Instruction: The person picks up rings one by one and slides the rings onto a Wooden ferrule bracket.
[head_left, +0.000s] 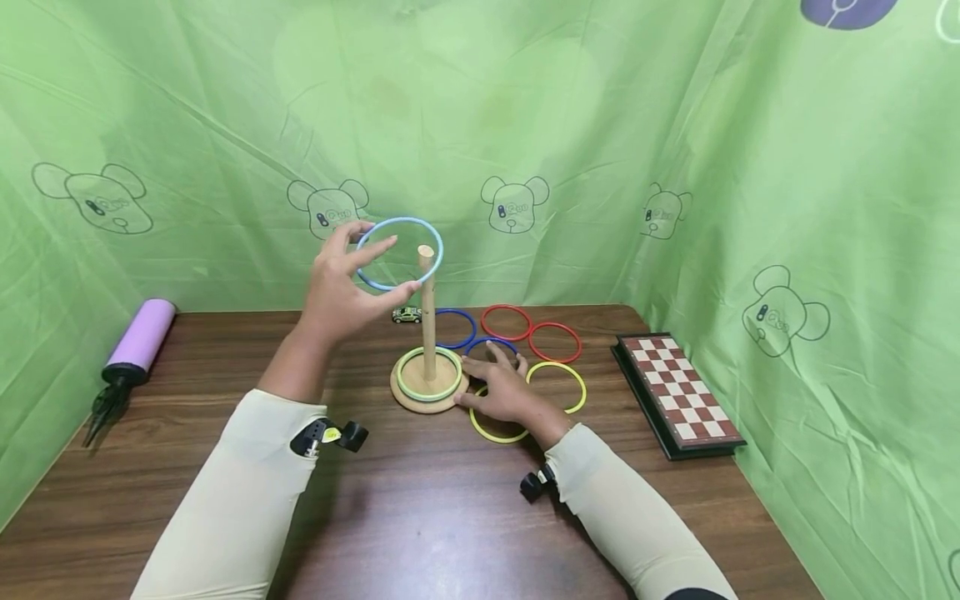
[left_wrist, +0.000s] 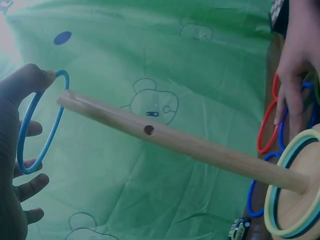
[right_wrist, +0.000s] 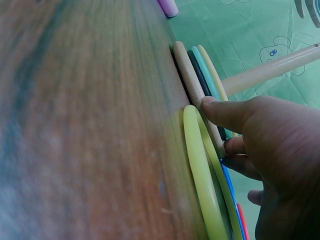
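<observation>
My left hand (head_left: 341, 287) pinches a light blue ring (left_wrist: 33, 115) between thumb and fingers, some fingers spread. The ring is tilted right at the top end of the upright wooden peg (left_wrist: 185, 146); in the head view it overlaps the peg's tip. On the peg's round wooden base (head_left: 401, 400) lie a pale yellow ring (right_wrist: 208, 64), a teal ring (right_wrist: 202, 67) and a dark ring (right_wrist: 199, 75), stacked around the peg. Low on the right side, my right hand (head_left: 504, 390) holds the base's edge with thumb and fingertips, above a yellow ring (head_left: 495, 438).
Right of the stand lie another yellow ring (head_left: 581, 383), two red rings (head_left: 528, 321) and two blue rings (head_left: 472, 321). A small toy car (head_left: 407, 315) is behind the peg. A purple hand pump (head_left: 142, 337) lies at left, a chessboard (head_left: 678, 392) at right. Green curtain (head_left: 450, 100) surrounds the table.
</observation>
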